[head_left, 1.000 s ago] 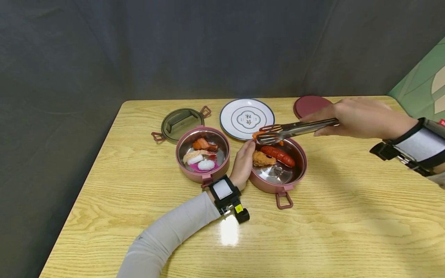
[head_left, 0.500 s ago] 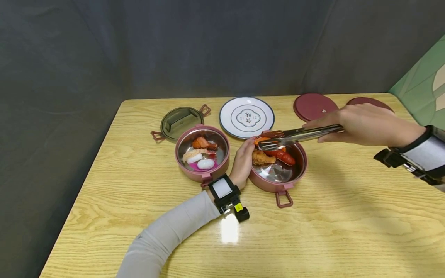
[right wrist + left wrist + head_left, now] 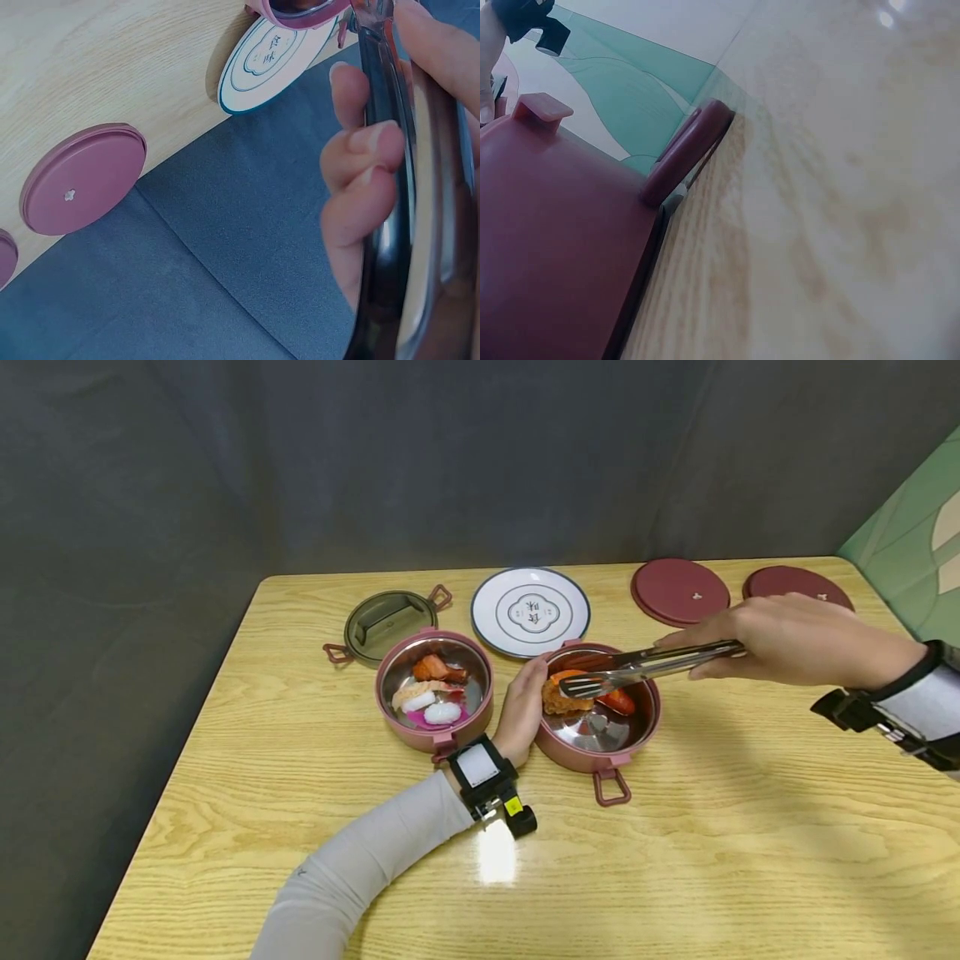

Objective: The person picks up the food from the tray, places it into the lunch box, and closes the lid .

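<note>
Your right hand grips the tongs, tips at the orange food inside the right pot; move gently while your left hand, fingers straight, braces that pot's side

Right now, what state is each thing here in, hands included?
Left pot: open, food inside
Right pot: open, food inside
Olive lid: off, lying flat
Maroon discs: both lying flat
White plate: face up
Tongs: held, tips at orange food; pinching or not, unclear
Left hand: touching right pot
Right hand: grip around tongs
</note>
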Action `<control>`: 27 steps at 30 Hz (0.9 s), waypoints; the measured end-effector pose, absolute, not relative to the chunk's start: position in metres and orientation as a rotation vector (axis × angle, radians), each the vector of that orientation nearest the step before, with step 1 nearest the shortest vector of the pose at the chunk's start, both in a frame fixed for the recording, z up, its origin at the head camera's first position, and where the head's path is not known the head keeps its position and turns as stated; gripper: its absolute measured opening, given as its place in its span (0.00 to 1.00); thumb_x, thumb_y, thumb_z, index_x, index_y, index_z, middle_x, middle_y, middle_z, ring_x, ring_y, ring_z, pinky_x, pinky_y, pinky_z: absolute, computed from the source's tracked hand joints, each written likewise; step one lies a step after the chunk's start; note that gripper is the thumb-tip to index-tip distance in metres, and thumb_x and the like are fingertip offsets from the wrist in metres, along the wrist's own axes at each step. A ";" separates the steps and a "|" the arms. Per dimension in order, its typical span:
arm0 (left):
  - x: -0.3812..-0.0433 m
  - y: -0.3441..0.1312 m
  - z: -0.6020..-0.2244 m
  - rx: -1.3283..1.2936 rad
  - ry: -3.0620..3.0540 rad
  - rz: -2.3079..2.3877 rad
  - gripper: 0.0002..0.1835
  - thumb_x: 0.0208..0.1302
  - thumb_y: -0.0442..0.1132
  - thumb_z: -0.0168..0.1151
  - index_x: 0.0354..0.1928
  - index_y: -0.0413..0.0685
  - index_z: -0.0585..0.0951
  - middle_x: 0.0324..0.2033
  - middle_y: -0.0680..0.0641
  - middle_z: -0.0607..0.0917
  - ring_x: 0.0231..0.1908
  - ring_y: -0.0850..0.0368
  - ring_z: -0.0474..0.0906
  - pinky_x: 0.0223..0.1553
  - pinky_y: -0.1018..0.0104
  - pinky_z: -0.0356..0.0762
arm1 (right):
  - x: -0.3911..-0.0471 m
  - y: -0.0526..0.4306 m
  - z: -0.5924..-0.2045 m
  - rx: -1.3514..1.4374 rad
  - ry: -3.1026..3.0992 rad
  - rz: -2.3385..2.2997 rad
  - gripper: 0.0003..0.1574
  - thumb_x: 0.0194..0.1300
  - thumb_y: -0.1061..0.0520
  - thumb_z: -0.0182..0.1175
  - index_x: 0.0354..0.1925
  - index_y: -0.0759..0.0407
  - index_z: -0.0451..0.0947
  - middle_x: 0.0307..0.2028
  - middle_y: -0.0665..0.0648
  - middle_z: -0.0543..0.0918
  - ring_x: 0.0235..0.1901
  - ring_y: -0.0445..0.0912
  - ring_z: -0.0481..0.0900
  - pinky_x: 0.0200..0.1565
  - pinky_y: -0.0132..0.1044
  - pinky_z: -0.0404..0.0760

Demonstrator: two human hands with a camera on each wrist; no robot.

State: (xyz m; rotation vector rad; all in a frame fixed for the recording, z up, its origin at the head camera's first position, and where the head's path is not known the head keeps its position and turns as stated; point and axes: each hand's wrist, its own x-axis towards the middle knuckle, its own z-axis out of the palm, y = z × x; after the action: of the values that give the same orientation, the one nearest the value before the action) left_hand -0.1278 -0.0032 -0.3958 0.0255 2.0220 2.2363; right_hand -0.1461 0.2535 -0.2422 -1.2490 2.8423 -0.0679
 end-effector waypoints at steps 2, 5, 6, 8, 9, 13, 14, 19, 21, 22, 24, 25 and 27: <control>-0.128 -0.003 -0.396 0.028 2.020 2.244 0.26 0.78 0.46 0.37 0.71 0.41 0.63 0.69 0.42 0.66 0.71 0.49 0.58 0.72 0.57 0.54 | -0.145 0.254 -0.243 -1.247 2.831 -0.071 0.27 0.52 0.50 0.73 0.53 0.39 0.83 0.35 0.37 0.85 0.18 0.27 0.66 0.16 0.26 0.61; -0.129 -0.003 -0.397 0.027 2.024 2.255 0.26 0.78 0.45 0.37 0.70 0.39 0.64 0.69 0.41 0.67 0.70 0.49 0.59 0.72 0.58 0.55 | -0.143 0.254 -0.245 -1.286 2.810 -0.097 0.28 0.52 0.50 0.73 0.54 0.39 0.82 0.41 0.40 0.86 0.21 0.26 0.69 0.17 0.25 0.63; -0.130 -0.003 -0.397 0.024 2.024 2.258 0.25 0.78 0.45 0.38 0.70 0.39 0.64 0.68 0.40 0.68 0.70 0.49 0.60 0.72 0.58 0.55 | -0.143 0.254 -0.246 -1.300 2.801 -0.106 0.28 0.52 0.50 0.73 0.54 0.39 0.82 0.41 0.40 0.86 0.22 0.25 0.70 0.17 0.25 0.63; -0.130 -0.002 -0.398 0.021 2.023 2.262 0.25 0.78 0.44 0.38 0.70 0.38 0.64 0.68 0.40 0.68 0.70 0.48 0.60 0.72 0.58 0.55 | -0.143 0.253 -0.248 -1.328 2.788 -0.120 0.28 0.52 0.51 0.73 0.54 0.40 0.82 0.45 0.42 0.86 0.24 0.24 0.72 0.17 0.25 0.64; -0.130 -0.002 -0.398 0.021 2.026 2.260 0.25 0.78 0.44 0.38 0.70 0.38 0.64 0.68 0.40 0.67 0.70 0.48 0.59 0.72 0.58 0.54 | -0.142 0.253 -0.249 -1.340 2.781 -0.125 0.28 0.52 0.51 0.73 0.54 0.40 0.82 0.46 0.42 0.86 0.25 0.24 0.73 0.17 0.24 0.64; -0.130 -0.003 -0.398 0.008 2.016 2.256 0.26 0.78 0.44 0.38 0.71 0.38 0.63 0.69 0.40 0.66 0.71 0.48 0.58 0.72 0.57 0.53 | -0.142 0.252 -0.251 -1.351 2.769 -0.129 0.28 0.52 0.51 0.73 0.53 0.39 0.82 0.45 0.42 0.86 0.26 0.24 0.74 0.17 0.24 0.64; -0.130 -0.003 -0.398 0.005 2.013 2.255 0.26 0.78 0.44 0.38 0.71 0.38 0.63 0.69 0.40 0.66 0.71 0.48 0.58 0.73 0.57 0.53 | -0.142 0.252 -0.252 -1.353 2.770 -0.129 0.27 0.52 0.51 0.73 0.53 0.39 0.83 0.45 0.42 0.86 0.26 0.24 0.74 0.17 0.24 0.65; -0.129 -0.002 -0.397 0.001 2.014 2.262 0.26 0.78 0.44 0.38 0.70 0.37 0.63 0.69 0.40 0.66 0.71 0.48 0.58 0.72 0.58 0.53 | -0.140 0.251 -0.254 -1.312 2.783 -0.106 0.28 0.52 0.49 0.73 0.53 0.39 0.82 0.44 0.41 0.87 0.26 0.25 0.76 0.17 0.25 0.65; -0.129 -0.002 -0.397 0.008 2.019 2.266 0.26 0.78 0.44 0.38 0.70 0.36 0.63 0.69 0.39 0.66 0.71 0.47 0.58 0.73 0.57 0.53 | -0.139 0.251 -0.254 -1.297 2.784 -0.088 0.28 0.51 0.49 0.73 0.54 0.38 0.82 0.43 0.41 0.86 0.26 0.26 0.76 0.18 0.25 0.65; -0.129 -0.002 -0.397 0.007 2.020 2.267 0.26 0.78 0.44 0.38 0.70 0.36 0.63 0.69 0.39 0.66 0.71 0.47 0.58 0.73 0.57 0.53 | -0.138 0.251 -0.255 -1.287 2.784 -0.078 0.29 0.51 0.49 0.73 0.54 0.38 0.82 0.44 0.41 0.86 0.26 0.26 0.75 0.18 0.25 0.65; -0.129 -0.002 -0.397 0.007 2.022 2.267 0.26 0.78 0.44 0.38 0.70 0.36 0.63 0.69 0.39 0.66 0.71 0.47 0.58 0.73 0.57 0.53 | -0.138 0.251 -0.255 -1.277 2.784 -0.056 0.30 0.52 0.49 0.73 0.55 0.36 0.81 0.44 0.41 0.86 0.25 0.26 0.74 0.18 0.25 0.64; -0.129 -0.002 -0.397 0.009 2.024 2.267 0.26 0.78 0.44 0.38 0.70 0.36 0.63 0.69 0.39 0.66 0.71 0.47 0.58 0.73 0.57 0.53 | -0.138 0.251 -0.256 -1.279 2.785 -0.045 0.30 0.52 0.49 0.73 0.55 0.36 0.81 0.44 0.42 0.86 0.25 0.26 0.73 0.18 0.25 0.64; -0.129 -0.002 -0.397 0.007 2.024 2.267 0.26 0.78 0.44 0.38 0.70 0.37 0.63 0.69 0.39 0.66 0.71 0.47 0.58 0.73 0.57 0.53 | -0.137 0.251 -0.256 -1.280 2.788 -0.031 0.31 0.52 0.48 0.73 0.56 0.35 0.81 0.44 0.42 0.86 0.23 0.27 0.71 0.17 0.25 0.63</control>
State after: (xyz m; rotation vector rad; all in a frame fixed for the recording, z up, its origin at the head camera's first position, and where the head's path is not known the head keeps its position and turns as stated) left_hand -0.1290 -0.0015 -0.3969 0.0071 2.0237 2.2671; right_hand -0.1374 0.2512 -0.2565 -1.2799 2.7880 -0.0310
